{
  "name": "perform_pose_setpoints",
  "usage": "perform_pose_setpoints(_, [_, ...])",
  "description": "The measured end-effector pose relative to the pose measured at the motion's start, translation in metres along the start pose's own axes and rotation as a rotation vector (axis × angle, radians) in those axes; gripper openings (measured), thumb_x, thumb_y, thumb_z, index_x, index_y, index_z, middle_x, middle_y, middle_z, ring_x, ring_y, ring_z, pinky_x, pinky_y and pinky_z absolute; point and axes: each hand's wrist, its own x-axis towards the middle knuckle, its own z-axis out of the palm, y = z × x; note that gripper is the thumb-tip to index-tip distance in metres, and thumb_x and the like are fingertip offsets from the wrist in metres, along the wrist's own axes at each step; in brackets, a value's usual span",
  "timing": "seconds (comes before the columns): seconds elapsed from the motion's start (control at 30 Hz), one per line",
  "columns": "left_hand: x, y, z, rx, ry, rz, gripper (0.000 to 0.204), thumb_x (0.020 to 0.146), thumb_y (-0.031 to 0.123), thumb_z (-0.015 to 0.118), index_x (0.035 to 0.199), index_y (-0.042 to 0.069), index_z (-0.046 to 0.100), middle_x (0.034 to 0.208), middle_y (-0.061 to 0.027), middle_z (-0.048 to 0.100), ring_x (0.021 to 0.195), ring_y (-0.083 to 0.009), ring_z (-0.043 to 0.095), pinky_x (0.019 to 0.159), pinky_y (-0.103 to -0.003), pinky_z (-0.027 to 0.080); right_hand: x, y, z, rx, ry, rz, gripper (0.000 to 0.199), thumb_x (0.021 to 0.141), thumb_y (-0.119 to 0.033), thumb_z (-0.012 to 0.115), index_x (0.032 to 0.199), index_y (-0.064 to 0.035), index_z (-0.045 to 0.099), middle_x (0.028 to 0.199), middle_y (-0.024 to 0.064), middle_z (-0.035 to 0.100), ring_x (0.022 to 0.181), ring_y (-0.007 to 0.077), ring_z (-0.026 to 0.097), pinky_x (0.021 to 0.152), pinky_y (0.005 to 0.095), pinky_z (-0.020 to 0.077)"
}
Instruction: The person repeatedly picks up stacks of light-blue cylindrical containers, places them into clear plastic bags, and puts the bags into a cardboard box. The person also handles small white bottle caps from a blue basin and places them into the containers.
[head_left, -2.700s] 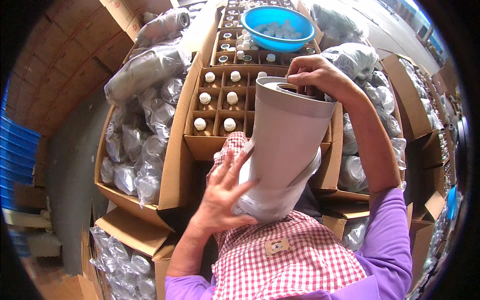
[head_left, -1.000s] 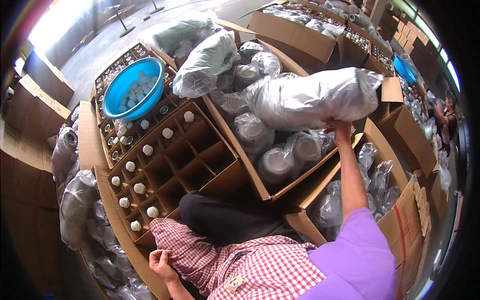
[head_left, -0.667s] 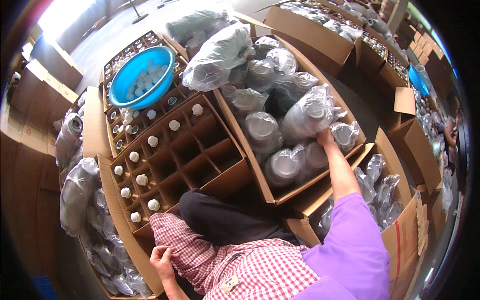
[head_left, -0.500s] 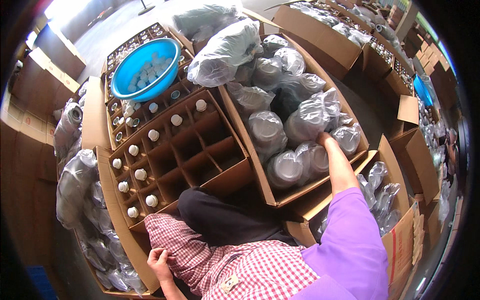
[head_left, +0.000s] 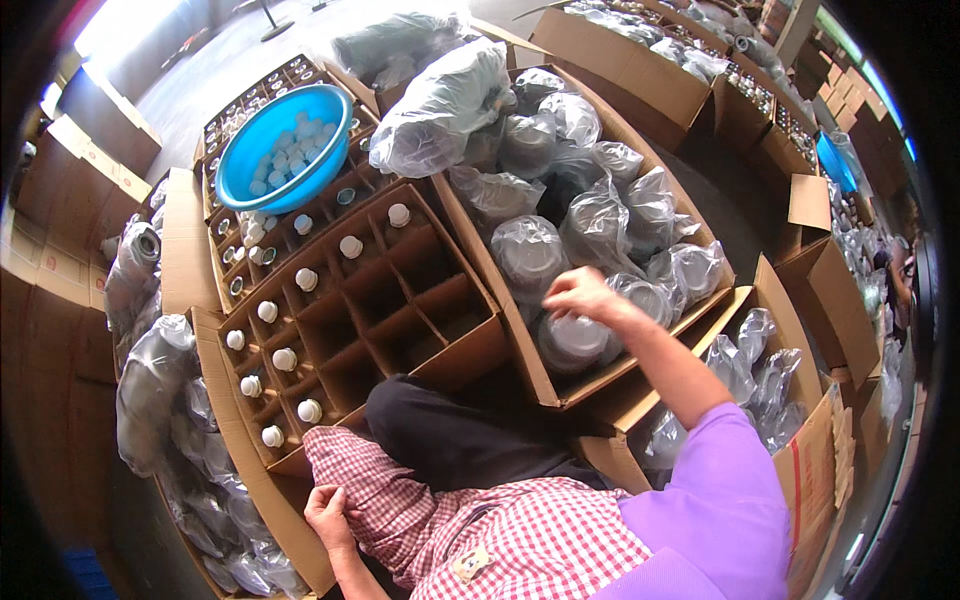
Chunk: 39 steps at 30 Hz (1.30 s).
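Note:
My right hand is just above clear-plastic-wrapped bottles in an open carton on the right. Its fingers are loosely bent and apart, with nothing visible in them. Closest to it are a wrapped bottle and another wrapped bottle by the carton's near corner. My left hand rests by my checked apron, fingers curled closed and seemingly holding nothing. In front of me stands a divided carton. White-capped bottles fill its left and far cells; several other cells hold no bottle.
A blue basin of white caps sits on another divided carton at the far left. A large plastic-wrapped bundle leans over the far end of the right carton. Wrapped items line the left side; further cartons stand behind.
My right hand has come up from among the wrapped bottles and shifted left. The wrapped bottle beside where it was has shifted. My left hand stays near my lap.

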Motion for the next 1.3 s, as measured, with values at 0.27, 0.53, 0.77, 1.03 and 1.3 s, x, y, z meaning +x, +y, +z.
perform_pose_setpoints(0.27, [-0.007,-0.019,-0.007,-0.102,0.083,0.021,0.005,0.086,-0.003,0.059,0.085,0.002,0.06,0.069,-0.0038,0.06,0.052,-0.0107,0.056,0.041,-0.022,0.047,0.083,0.058,0.078,0.797,0.197,0.415,0.033,0.088,-0.017,0.058,0.117,-0.0004,0.058,0.105,0.0171,0.066,0.094,0.0327,0.063,0.085,0.0474,0.0506])
perform_pose_setpoints(0.53, [0.025,-0.059,-0.021,-0.086,0.063,0.074,0.006,0.087,-0.001,0.056,0.083,0.003,0.057,0.064,-0.0037,0.057,0.048,-0.0117,0.053,0.037,-0.023,0.042,0.137,0.078,0.104,0.358,0.472,0.231,0.034,0.082,-0.033,0.069,0.094,-0.0013,0.072,0.096,0.011,0.07,0.088,0.0205,0.064,0.072,0.0393,0.0509])
perform_pose_setpoints(0.77, [0.025,-0.066,-0.018,-0.235,0.083,0.071,0.007,0.083,0.003,0.065,0.089,0.006,0.064,0.066,-0.0056,0.059,0.046,-0.0164,0.054,0.04,-0.028,0.042,0.176,0.13,0.093,0.226,0.64,0.249,0.022,0.075,-0.014,0.071,0.091,-0.0004,0.072,0.089,0.0098,0.07,0.081,0.0207,0.066,0.071,0.0362,0.0511])
perform_pose_setpoints(1.03, [0.007,-0.013,-0.012,-0.183,0.041,0.134,0.005,0.084,-0.002,0.059,0.08,0.001,0.059,0.064,-0.0054,0.058,0.05,-0.0139,0.055,0.043,-0.026,0.047,0.011,-0.007,0.103,0.583,0.751,-0.34,0.02,0.065,-0.002,0.074,0.085,-0.0014,0.071,0.078,0.0045,0.069,0.072,0.0143,0.063,0.069,0.0288,0.0501])
perform_pose_setpoints(1.3, [0.037,0.074,0.088,-0.493,-0.557,0.085,0.025,0.091,0.015,0.058,0.111,0.001,0.057,0.088,-0.0084,0.066,0.069,-0.0167,0.062,0.056,-0.026,0.05,-0.139,-0.117,0.12,0.491,0.419,-1.14,0.021,0.064,0.007,0.079,0.063,-0.0069,0.063,0.092,0.0112,0.06,0.085,0.0228,0.063,0.074,0.031,0.0495])
